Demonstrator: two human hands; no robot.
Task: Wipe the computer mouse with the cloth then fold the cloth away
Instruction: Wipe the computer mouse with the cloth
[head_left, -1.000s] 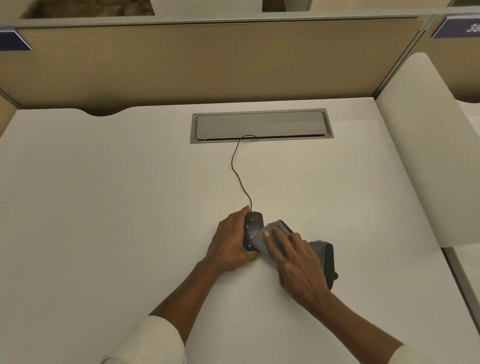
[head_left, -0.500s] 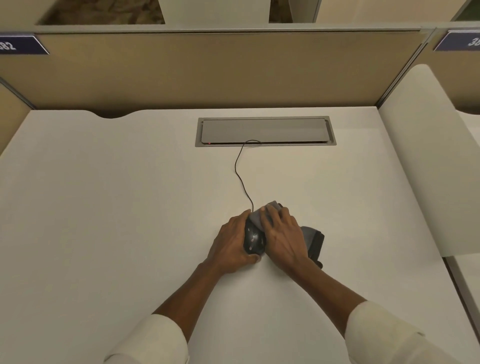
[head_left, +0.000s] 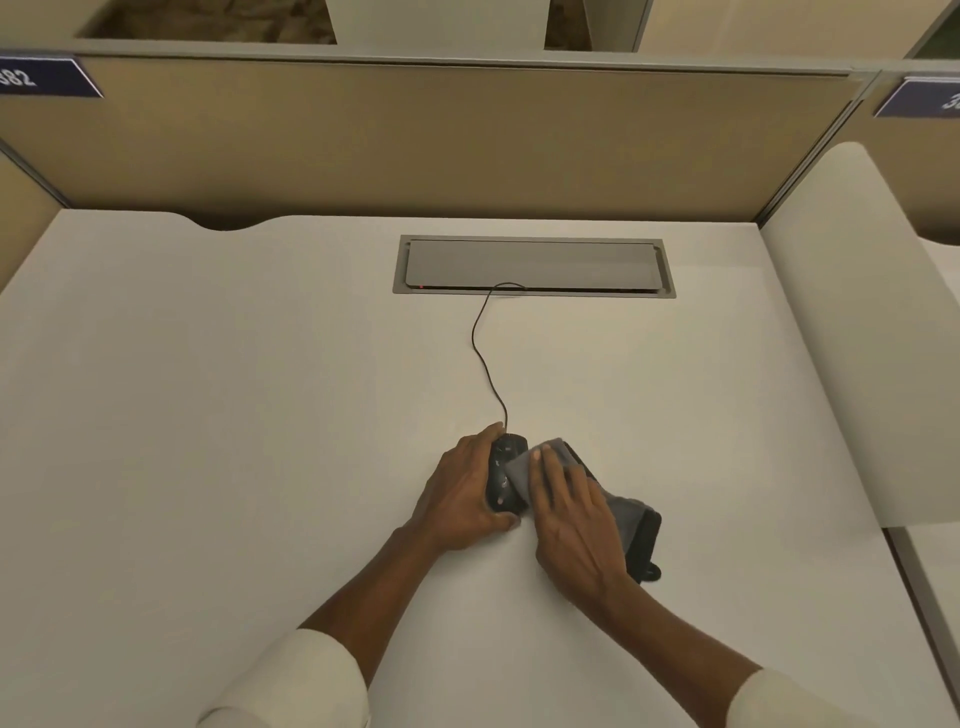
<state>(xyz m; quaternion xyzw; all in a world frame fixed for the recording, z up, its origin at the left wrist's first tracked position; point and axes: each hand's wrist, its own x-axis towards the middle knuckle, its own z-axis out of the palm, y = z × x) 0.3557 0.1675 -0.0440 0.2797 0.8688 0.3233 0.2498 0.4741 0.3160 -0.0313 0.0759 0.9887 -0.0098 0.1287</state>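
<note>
A black wired computer mouse (head_left: 502, 470) lies on the white desk (head_left: 234, 415). My left hand (head_left: 464, 491) grips its left side and holds it in place. My right hand (head_left: 569, 514) lies flat on a grey cloth (head_left: 626, 512) and presses it against the mouse's right side. The cloth's dark edge trails out to the right of my hand, with a small loop at its near corner. The right half of the mouse is hidden under cloth and fingers. The mouse cable (head_left: 485, 353) runs away from me to the desk's back.
A grey cable hatch (head_left: 535, 244) is set into the desk at the back centre, where the cable enters. A tan partition wall (head_left: 415, 140) closes the back. A white side panel (head_left: 852, 338) stands along the right edge.
My right hand slid the cloth forward over the mouse's front half a second ago, then drew it back toward me along the right side. My left hand kept its hold.
</note>
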